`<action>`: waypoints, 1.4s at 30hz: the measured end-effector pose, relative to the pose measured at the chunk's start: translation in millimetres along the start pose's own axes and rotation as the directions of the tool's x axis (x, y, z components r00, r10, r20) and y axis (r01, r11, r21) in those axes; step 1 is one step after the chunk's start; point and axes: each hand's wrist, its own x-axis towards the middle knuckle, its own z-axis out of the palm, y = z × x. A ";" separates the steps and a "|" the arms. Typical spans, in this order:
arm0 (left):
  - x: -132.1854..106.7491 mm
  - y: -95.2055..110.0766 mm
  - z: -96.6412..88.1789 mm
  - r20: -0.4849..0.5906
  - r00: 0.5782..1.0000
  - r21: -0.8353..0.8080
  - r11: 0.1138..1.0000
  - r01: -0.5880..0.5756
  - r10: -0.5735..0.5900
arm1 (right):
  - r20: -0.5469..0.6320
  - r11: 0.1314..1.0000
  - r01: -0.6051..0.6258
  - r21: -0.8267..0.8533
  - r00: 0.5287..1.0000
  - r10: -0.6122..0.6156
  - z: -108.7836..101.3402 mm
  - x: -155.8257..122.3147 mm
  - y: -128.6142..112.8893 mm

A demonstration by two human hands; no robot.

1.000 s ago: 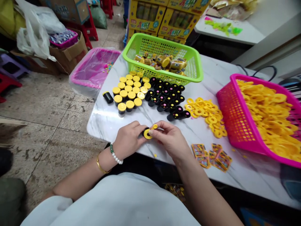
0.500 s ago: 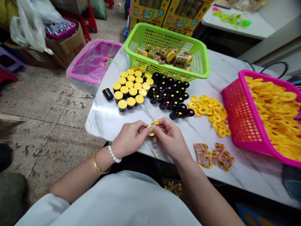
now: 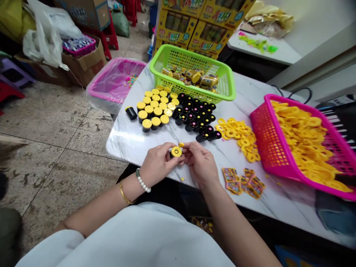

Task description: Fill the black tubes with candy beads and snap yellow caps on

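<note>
My left hand (image 3: 158,159) is closed round a small black cup topped with a yellow lid (image 3: 176,151), which has a dark ring at its middle. At the lid's far edge sticks up a small yellow tab (image 3: 181,145). The fingertips of my right hand (image 3: 200,160) pinch at this tab, and its lower fingers lie against the cup's side. Beyond my hands stand several black cups with yellow lids (image 3: 156,121). To their right are open black cups (image 3: 191,125) with pink and yellow bits inside.
Loose yellow ring-shaped lids (image 3: 244,142) lie beside a pink basket (image 3: 267,148) full of more. Small printed packets (image 3: 232,181) lie at right. A green basket (image 3: 191,91) holds wrapped cups. One lidded cup (image 3: 131,113) lies tipped near the left table edge.
The yellow lid has turned face up between my hands, and the cup's dark side now shows. My right fingers have shifted onto its tab. The whole view has swung slightly.
</note>
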 end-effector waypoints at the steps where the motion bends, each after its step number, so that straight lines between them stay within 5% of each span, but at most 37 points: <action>1: 0.5 -0.7 0.5 -0.008 1.000 0.019 1.000 -0.021 0.021 | 0.029 0.998 -0.052 0.021 0.998 0.051 -2.7 3.5 -3.3; 5: 3.7 -2.5 -2.7 0.033 0.995 0.104 0.990 -0.095 0.092 | 0.269 0.944 -0.260 -0.201 0.913 0.309 -9.2 22.0 -24.7; 8: 6.2 -4.2 -4.3 0.080 0.993 0.108 0.989 -0.099 0.090 | 0.365 0.892 -0.214 -0.397 0.855 0.368 -7.9 30.4 -36.1; 13: 9.3 -5.2 0.9 0.113 0.993 0.115 0.992 -0.045 0.032 | 0.358 0.871 -0.050 -0.488 0.899 0.252 -2.9 20.8 -33.3; 17: 0.9 -1.0 -3.1 0.139 0.990 0.122 0.992 -0.034 0.017 | 0.319 0.827 -0.048 -0.560 0.909 0.269 -0.9 5.7 -27.5; 20: -9.4 -5.2 -23.6 0.134 0.988 0.078 0.993 -0.093 0.082 | 0.255 0.851 -0.157 -0.501 0.913 0.319 4.3 5.5 -24.5; 22: -11.8 -13.5 -47.3 -0.008 0.996 0.106 0.991 -0.083 0.084 | 0.182 0.871 -0.208 -0.446 0.931 0.315 11.9 11.3 -24.1; 24: -4.0 -26.3 -75.1 -0.219 0.974 0.189 0.982 -0.007 0.049 | 0.106 0.884 -0.213 -0.416 0.954 0.280 22.7 22.3 -24.5; 27: 27.8 -49.3 -112.2 -0.386 0.921 0.338 0.919 0.202 -0.060 | 0.015 0.905 -0.213 -0.368 0.972 0.234 43.4 43.9 -26.1; 29: 54.1 -61.0 -128.7 -0.411 0.899 0.409 0.850 0.331 -0.152 | -0.015 0.924 -0.221 -0.313 0.974 0.227 55.6 53.4 -27.4; 33: 89.2 -66.8 -138.7 -0.326 0.926 0.480 0.811 0.335 -0.190 | 0.035 0.930 -0.104 -0.353 0.992 0.124 51.6 38.2 -25.0; 35: 94.1 -65.3 -136.9 -0.268 0.941 0.498 0.806 0.319 -0.207 | 0.100 0.879 0.094 -0.467 0.994 -0.053 32.6 13.1 -19.7; 38: 91.3 -65.1 -133.9 -0.206 0.967 0.513 0.824 0.239 -0.152 | 0.180 0.636 0.396 -0.662 0.908 -0.378 -2.3 -33.1 -8.2; 42: 78.0 -61.6 -126.6 -0.336 0.939 0.409 0.888 0.212 -0.069 | 0.250 0.385 0.487 -0.784 0.815 -0.522 -34.0 -75.6 14.1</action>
